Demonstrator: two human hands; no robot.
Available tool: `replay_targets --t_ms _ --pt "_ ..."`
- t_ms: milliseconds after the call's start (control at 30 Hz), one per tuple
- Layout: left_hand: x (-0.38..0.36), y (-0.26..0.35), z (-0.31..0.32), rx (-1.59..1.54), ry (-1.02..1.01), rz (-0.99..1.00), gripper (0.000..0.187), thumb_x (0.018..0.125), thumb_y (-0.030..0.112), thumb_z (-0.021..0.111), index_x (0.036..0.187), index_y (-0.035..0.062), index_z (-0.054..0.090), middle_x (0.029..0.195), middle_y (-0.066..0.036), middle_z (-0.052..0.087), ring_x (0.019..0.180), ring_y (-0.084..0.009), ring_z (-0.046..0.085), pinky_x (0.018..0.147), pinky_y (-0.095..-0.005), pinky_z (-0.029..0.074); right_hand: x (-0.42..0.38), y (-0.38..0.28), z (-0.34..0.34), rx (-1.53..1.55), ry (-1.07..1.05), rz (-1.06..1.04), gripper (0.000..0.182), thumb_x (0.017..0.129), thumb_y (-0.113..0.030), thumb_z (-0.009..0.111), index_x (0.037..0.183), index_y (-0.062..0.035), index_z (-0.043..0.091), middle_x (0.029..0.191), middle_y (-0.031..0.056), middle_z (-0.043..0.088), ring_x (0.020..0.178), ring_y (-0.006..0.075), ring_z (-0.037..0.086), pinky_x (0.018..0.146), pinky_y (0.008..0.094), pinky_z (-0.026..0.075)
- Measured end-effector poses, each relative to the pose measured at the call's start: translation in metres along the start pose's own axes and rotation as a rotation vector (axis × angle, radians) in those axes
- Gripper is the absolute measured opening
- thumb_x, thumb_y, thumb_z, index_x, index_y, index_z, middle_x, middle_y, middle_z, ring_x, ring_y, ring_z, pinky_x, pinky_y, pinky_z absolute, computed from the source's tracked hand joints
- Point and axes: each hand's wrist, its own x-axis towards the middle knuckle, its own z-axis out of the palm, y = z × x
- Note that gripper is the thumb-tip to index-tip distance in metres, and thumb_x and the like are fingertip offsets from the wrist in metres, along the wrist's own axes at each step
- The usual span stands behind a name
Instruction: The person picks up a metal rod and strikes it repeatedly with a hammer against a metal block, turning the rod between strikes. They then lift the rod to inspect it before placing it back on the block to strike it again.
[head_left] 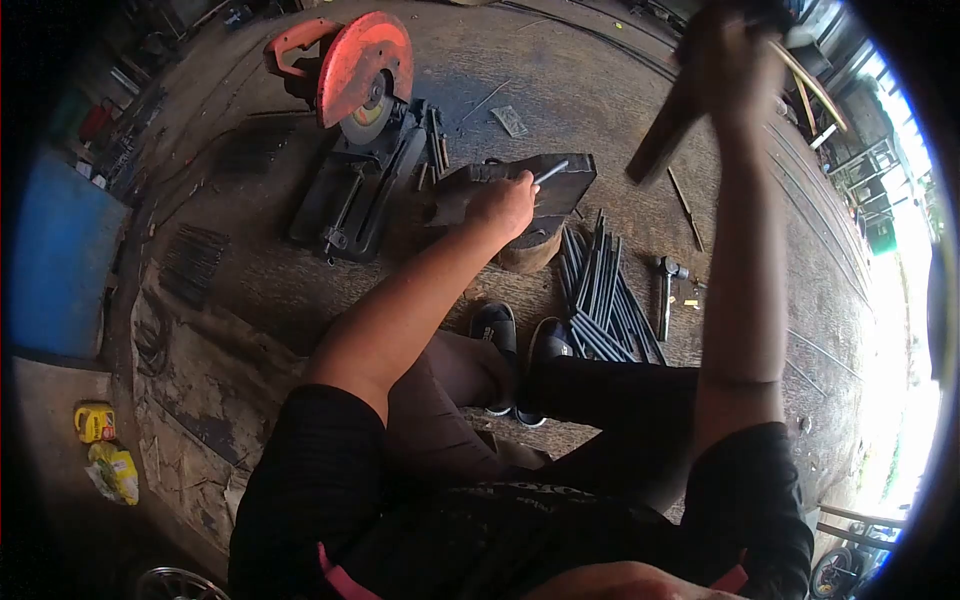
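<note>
Black-sleeved arms reached out over a workshop floor.

At the left stood an orange-guarded chop saw; beside it the left hand pinched a thin grey metal rod flat on a dark steel block. Below lay a bundle of dark steel rods, then a loose steel hammer. The right hand, raised, clenched a dark-headed hammer.

Left arm: extended forward and down, elbow slightly bent; left hand closed, fingers pinched together. Right arm: raised high, forearm near vertical; right hand apparently fisted, blurred at the frame's upper edge.
</note>
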Motion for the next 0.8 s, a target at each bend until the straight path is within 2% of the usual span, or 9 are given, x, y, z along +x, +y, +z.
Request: replay_targets --t_ms 100,200,367,433,533,600,667,733,800 --pt "-0.002 0.001 0.006 -0.021 -0.015 -0.008 0.025 0.097 0.03 0.043 0.098 0.0064 0.051 0.078 -0.023 0.064 0.076 -0.0444 0.063 0.066 -0.0549 0.049 -0.119 -0.027 0.09 0.282 -0.571 0.311 0.033 0.089 -0.033 0.055 0.105 -0.0049 0.064 0.091 0.0197 0.067 0.088 0.0333 0.067 0.08 0.0403 0.051" --pt "0.008 -0.002 0.008 0.056 0.045 0.044 0.029 0.098 0.031 0.041 0.103 0.0045 0.053 0.082 -0.024 0.065 0.08 -0.0428 0.064 0.07 -0.055 0.049 -0.145 -0.03 0.079 0.519 -0.973 0.61 0.049 0.086 -0.044 0.058 0.11 -0.0017 0.063 0.083 0.0214 0.067 0.071 0.0313 0.068 0.065 0.04 0.053" --pt "0.011 -0.007 0.013 -0.059 -0.075 -0.048 0.032 0.097 0.031 0.04 0.101 0.0041 0.056 0.09 -0.024 0.066 0.086 -0.0445 0.064 0.075 -0.0555 0.049 -0.12 -0.014 0.048 0.568 -0.822 0.689 0.047 0.088 -0.045 0.059 0.105 -0.0008 0.064 0.069 0.0155 0.065 0.062 0.0248 0.067 0.06 0.0372 0.052" --pt "0.015 -0.008 0.012 -0.088 -0.092 -0.07 0.033 0.098 0.032 0.039 0.102 0.0039 0.057 0.094 -0.024 0.065 0.09 -0.0444 0.063 0.078 -0.055 0.049 -0.078 -0.008 0.023 0.488 -0.613 0.485 0.024 0.086 -0.02 0.061 0.106 -0.0074 0.058 0.065 0.01 0.059 0.056 0.0212 0.061 0.052 0.0383 0.049" --pt "0.02 -0.008 0.009 -0.126 -0.166 -0.114 0.037 0.098 0.032 0.037 0.104 0.0019 0.058 0.101 -0.024 0.064 0.096 -0.0434 0.061 0.082 -0.0533 0.047 -0.005 0.022 -0.006 -0.127 0.079 -0.342 0.021 0.086 -0.024 0.06 0.095 -0.0055 0.063 0.068 0.015 0.063 0.061 0.0284 0.064 0.056 0.041 0.051" --pt "0.024 -0.008 0.004 -0.145 -0.204 -0.142 0.039 0.099 0.033 0.037 0.103 0.0002 0.058 0.103 -0.025 0.063 0.098 -0.0425 0.06 0.084 -0.0522 0.046 0.025 -0.058 -0.068 1.223 0.17 0.595 0.035 0.095 -0.037 0.053 0.076 -0.0075 0.05 0.055 0.0006 0.046 0.042 0.0129 0.045 0.039 0.0289 0.037" --pt "0.025 -0.008 0.001 -0.157 -0.261 -0.141 0.042 0.1 0.033 0.035 0.105 -0.0011 0.059 0.107 -0.025 0.062 0.103 -0.0416 0.058 0.088 -0.0506 0.045 0.016 -0.037 -0.043 1.244 0.183 0.473 0.036 0.095 -0.038 0.054 0.077 -0.0075 0.051 0.054 -0.0005 0.044 0.042 0.0113 0.044 0.037 0.0275 0.035" --pt "0.026 -0.01 0.005 -0.138 -0.265 -0.132 0.042 0.1 0.033 0.035 0.105 -0.0012 0.06 0.107 -0.025 0.062 0.102 -0.0414 0.059 0.088 -0.0498 0.045 -0.016 -0.035 -0.021 0.351 -0.112 0.193 0.027 0.087 -0.029 0.058 0.086 -0.0022 0.065 0.072 0.0168 0.065 0.065 0.0297 0.065 0.059 0.0427 0.051" --pt "0.026 -0.01 0.005 -0.126 -0.263 -0.121 0.043 0.099 0.033 0.035 0.104 -0.0014 0.061 0.106 -0.025 0.062 0.102 -0.0412 0.059 0.088 -0.049 0.046 -0.082 -0.047 0.042 0.398 -0.379 0.45 0.035 0.088 -0.037 0.06 0.09 -0.0019 0.063 0.086 0.0223 0.067 0.086 0.0385 0.066 0.072 0.047 0.052"
